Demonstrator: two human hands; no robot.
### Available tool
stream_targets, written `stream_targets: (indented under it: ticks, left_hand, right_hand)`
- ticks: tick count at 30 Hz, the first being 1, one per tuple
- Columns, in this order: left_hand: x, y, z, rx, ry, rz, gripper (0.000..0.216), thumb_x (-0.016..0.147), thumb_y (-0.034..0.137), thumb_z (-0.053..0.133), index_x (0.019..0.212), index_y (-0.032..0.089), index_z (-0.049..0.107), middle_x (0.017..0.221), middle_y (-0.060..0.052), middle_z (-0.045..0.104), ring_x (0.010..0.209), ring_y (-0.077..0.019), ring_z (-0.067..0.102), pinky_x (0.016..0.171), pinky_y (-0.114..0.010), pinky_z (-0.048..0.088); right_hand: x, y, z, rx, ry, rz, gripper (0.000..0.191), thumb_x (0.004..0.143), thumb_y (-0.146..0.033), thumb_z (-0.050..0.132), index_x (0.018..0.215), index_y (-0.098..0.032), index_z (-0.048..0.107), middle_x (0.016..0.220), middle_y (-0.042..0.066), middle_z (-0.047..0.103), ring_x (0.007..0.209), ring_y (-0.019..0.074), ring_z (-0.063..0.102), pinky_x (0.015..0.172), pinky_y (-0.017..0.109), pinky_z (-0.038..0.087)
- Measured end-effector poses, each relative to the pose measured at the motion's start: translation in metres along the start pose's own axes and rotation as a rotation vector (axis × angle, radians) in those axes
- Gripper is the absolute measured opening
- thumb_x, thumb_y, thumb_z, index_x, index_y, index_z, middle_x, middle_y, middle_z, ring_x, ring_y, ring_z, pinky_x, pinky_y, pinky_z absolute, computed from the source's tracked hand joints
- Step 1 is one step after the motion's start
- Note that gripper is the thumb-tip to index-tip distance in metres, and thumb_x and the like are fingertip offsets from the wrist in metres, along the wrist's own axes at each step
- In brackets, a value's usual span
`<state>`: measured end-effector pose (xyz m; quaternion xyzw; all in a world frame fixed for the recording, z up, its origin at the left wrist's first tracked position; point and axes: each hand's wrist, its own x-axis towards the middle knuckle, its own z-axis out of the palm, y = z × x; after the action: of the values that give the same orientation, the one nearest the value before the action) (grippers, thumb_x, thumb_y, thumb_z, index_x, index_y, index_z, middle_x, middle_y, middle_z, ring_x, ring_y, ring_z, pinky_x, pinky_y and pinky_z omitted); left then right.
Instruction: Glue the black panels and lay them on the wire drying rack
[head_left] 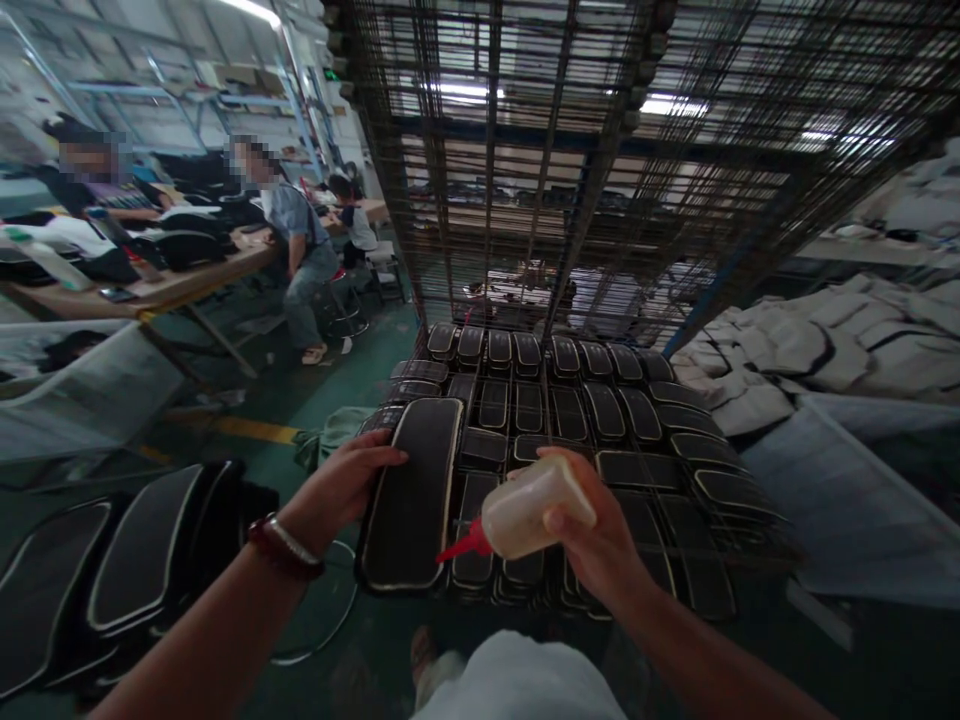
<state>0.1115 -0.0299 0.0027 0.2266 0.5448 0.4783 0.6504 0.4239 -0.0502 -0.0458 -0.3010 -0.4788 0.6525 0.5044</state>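
My left hand point(339, 484) grips the left edge of a large black oblong panel point(411, 495) with a pale rim, holding it over a wire rack shelf. My right hand point(592, 540) is closed round a translucent squeeze bottle point(529, 508) with a red nozzle. The nozzle tip points left and down at the panel's lower right edge. The rack shelf point(750, 540) carries several rows of smaller black pieces point(570, 410) with pale rims.
A tall wire rack point(600, 170) rises behind the shelf. More black panels point(112, 570) are stacked at the lower left. White pieces point(810, 350) are piled on the right. People sit at a long table point(172, 285) at the back left.
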Motion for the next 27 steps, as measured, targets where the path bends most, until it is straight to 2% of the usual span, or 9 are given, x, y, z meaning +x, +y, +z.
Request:
stream_targets:
  ticks: [2, 4, 6, 9, 11, 15, 19, 23, 27]
  left_hand:
    - [0.000, 0.002, -0.001, -0.029, 0.044, 0.004, 0.030, 0.076, -0.007, 0.073, 0.099, 0.011, 0.081, 0.080, -0.013, 0.087, 0.061, -0.0274, 0.082, 0.060, -0.035, 0.070]
    - [0.001, 0.002, -0.004, -0.045, 0.090, 0.010, 0.030, 0.077, -0.007, 0.073, 0.097, 0.013, 0.080, 0.077, -0.010, 0.086, 0.060, -0.0255, 0.082, 0.059, -0.033, 0.070]
    - [0.001, 0.000, -0.008, -0.049, 0.120, 0.021, 0.028, 0.079, -0.006, 0.073, 0.097, 0.015, 0.078, 0.076, -0.007, 0.086, 0.060, -0.0243, 0.082, 0.059, -0.032, 0.069]
    - [-0.001, -0.008, -0.010, -0.062, 0.124, 0.044, 0.024, 0.082, -0.004, 0.075, 0.095, 0.016, 0.076, 0.079, -0.007, 0.086, 0.060, -0.0244, 0.082, 0.060, -0.033, 0.070]
    - [-0.003, -0.016, -0.008, -0.071, 0.111, 0.052, 0.023, 0.081, -0.003, 0.076, 0.094, 0.016, 0.076, 0.080, -0.007, 0.087, 0.062, -0.0241, 0.082, 0.062, -0.033, 0.070]
    - [-0.010, -0.029, 0.004, -0.074, -0.011, 0.040, 0.024, 0.077, 0.002, 0.079, 0.098, 0.015, 0.080, 0.084, -0.010, 0.088, 0.076, -0.0291, 0.087, 0.071, -0.036, 0.071]
    - [-0.016, -0.032, 0.014, -0.073, -0.073, 0.011, 0.029, 0.074, 0.007, 0.084, 0.101, 0.016, 0.081, 0.092, -0.012, 0.090, 0.091, -0.0333, 0.088, 0.076, -0.037, 0.071]
    - [-0.014, -0.032, 0.013, -0.057, -0.068, 0.036, 0.025, 0.069, 0.009, 0.087, 0.092, 0.018, 0.080, 0.089, -0.010, 0.090, 0.077, -0.0281, 0.087, 0.070, -0.034, 0.070]
    - [-0.011, -0.032, 0.009, -0.056, -0.069, 0.050, 0.023, 0.066, 0.009, 0.089, 0.083, 0.019, 0.076, 0.081, -0.006, 0.088, 0.064, -0.0231, 0.083, 0.064, -0.031, 0.068]
  right_hand:
    - [-0.003, 0.005, 0.005, 0.019, 0.031, 0.011, 0.066, 0.085, -0.053, 0.097, 0.141, -0.032, 0.069, 0.122, 0.010, 0.079, 0.106, 0.0334, 0.076, 0.091, 0.047, 0.064]
    - [-0.004, 0.013, 0.012, 0.073, 0.078, 0.062, 0.066, 0.080, -0.057, 0.100, 0.134, -0.029, 0.072, 0.113, 0.009, 0.079, 0.098, 0.0321, 0.076, 0.076, 0.041, 0.065]
    - [-0.001, 0.022, 0.020, 0.190, 0.114, 0.191, 0.064, 0.077, -0.064, 0.099, 0.121, -0.025, 0.075, 0.100, 0.009, 0.077, 0.086, 0.0300, 0.075, 0.060, 0.035, 0.059]
    - [0.018, 0.030, 0.025, 0.367, 0.151, 0.382, 0.065, 0.073, -0.072, 0.099, 0.107, -0.022, 0.075, 0.093, 0.009, 0.077, 0.079, 0.0273, 0.075, 0.052, 0.029, 0.055]
    - [0.037, 0.028, 0.025, 0.380, 0.201, 0.338, 0.067, 0.070, -0.071, 0.102, 0.105, -0.021, 0.074, 0.095, 0.009, 0.079, 0.078, 0.0254, 0.075, 0.052, 0.027, 0.056]
    - [0.077, 0.011, 0.022, 0.235, 0.263, 0.054, 0.068, 0.069, -0.066, 0.104, 0.108, -0.019, 0.074, 0.091, 0.006, 0.075, 0.075, 0.0219, 0.071, 0.048, 0.024, 0.054]
    - [0.092, 0.004, 0.022, 0.056, 0.248, -0.085, 0.067, 0.071, -0.064, 0.103, 0.114, -0.022, 0.074, 0.094, 0.004, 0.072, 0.078, 0.0240, 0.069, 0.051, 0.027, 0.056]
    - [0.078, 0.013, 0.021, -0.028, 0.155, -0.110, 0.061, 0.079, -0.061, 0.099, 0.122, -0.025, 0.074, 0.097, 0.004, 0.072, 0.081, 0.0244, 0.068, 0.056, 0.029, 0.057]
    - [0.062, 0.012, 0.011, -0.044, -0.049, 0.012, 0.058, 0.083, -0.059, 0.095, 0.126, -0.026, 0.075, 0.096, 0.004, 0.072, 0.078, 0.0233, 0.066, 0.055, 0.029, 0.054]
